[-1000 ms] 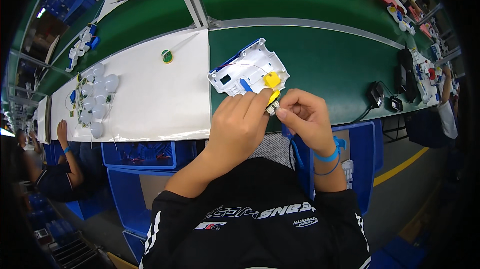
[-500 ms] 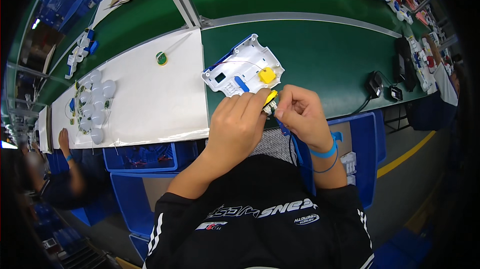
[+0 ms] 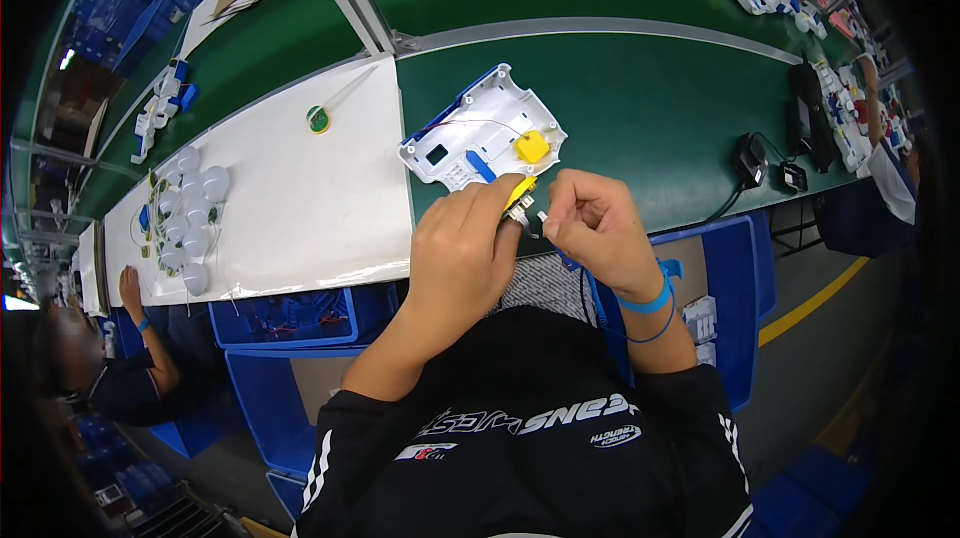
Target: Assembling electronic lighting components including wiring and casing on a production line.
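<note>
My left hand [image 3: 460, 243] is closed on a small yellow-edged circuit board [image 3: 521, 195] with white connector sockets along its near side. Just right of the board, my right hand [image 3: 600, 233] pinches a small white plug [image 3: 542, 218], and a thin pale wire loops between plug and board. A gap shows between the plug and the sockets. Beyond my hands lies an open white plastic housing [image 3: 512, 118] with a blue edge. Inside it are a yellow square part [image 3: 531, 147], a blue strip [image 3: 481, 167] and a thin red wire. A blue band circles my right wrist.
On the white sheet [image 3: 340, 178] to the left lie a round green board [image 3: 317, 119] and several white domes [image 3: 196, 208] with wires. Black adapters [image 3: 748, 163] sit at right. Blue bins [image 3: 725, 308] stand below the table edge. Another person's hand [image 3: 130, 288] rests at far left.
My right hand has drawn slightly away from the board, so the plug and wire now show. My left hand has shifted a little left with the board.
</note>
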Demonstrator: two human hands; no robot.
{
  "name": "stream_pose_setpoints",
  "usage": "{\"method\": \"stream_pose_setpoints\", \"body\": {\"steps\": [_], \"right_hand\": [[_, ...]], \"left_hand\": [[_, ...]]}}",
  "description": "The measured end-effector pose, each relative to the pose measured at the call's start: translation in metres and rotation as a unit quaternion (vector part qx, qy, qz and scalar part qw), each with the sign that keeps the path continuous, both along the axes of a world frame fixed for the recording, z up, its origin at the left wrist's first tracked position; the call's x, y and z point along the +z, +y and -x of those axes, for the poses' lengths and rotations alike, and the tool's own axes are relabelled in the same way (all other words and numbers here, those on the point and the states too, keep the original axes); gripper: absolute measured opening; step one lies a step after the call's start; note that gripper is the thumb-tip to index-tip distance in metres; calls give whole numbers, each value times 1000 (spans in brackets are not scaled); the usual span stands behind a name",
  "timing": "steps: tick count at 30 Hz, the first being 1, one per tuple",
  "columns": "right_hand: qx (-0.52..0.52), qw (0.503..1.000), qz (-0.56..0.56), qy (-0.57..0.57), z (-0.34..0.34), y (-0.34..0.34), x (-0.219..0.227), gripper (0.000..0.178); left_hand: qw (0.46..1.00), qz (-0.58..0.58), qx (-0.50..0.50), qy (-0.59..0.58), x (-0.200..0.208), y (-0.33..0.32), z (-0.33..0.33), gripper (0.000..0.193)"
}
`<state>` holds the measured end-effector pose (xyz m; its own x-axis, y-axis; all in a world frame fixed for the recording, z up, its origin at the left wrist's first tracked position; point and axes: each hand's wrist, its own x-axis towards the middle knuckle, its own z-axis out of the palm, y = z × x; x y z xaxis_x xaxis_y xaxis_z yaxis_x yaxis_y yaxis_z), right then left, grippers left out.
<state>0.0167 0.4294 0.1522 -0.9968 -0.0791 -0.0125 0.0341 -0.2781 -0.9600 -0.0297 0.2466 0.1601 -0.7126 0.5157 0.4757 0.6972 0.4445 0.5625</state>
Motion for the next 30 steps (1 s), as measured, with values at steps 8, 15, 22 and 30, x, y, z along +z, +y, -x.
{"method": "stream_pose_setpoints", "body": {"steps": [8, 15, 22, 30], "right_hand": [[12, 1000, 26, -13, 1, 1, 3, 13], [7, 1000, 19, -19, 0, -1, 5, 12], [-14, 999, -18, -22, -2, -4, 0, 11], [-29, 999, -4, -37, -5, -6, -2, 8]], "left_hand": [[1000, 4, -14, 10, -1, 1, 0, 40], [1000, 0, -22, 3, -2, -1, 1, 42], [999, 31, -22, 14, -1, -4, -1, 50], [998, 26, -52, -20, -10, -7, 3, 50]]}}
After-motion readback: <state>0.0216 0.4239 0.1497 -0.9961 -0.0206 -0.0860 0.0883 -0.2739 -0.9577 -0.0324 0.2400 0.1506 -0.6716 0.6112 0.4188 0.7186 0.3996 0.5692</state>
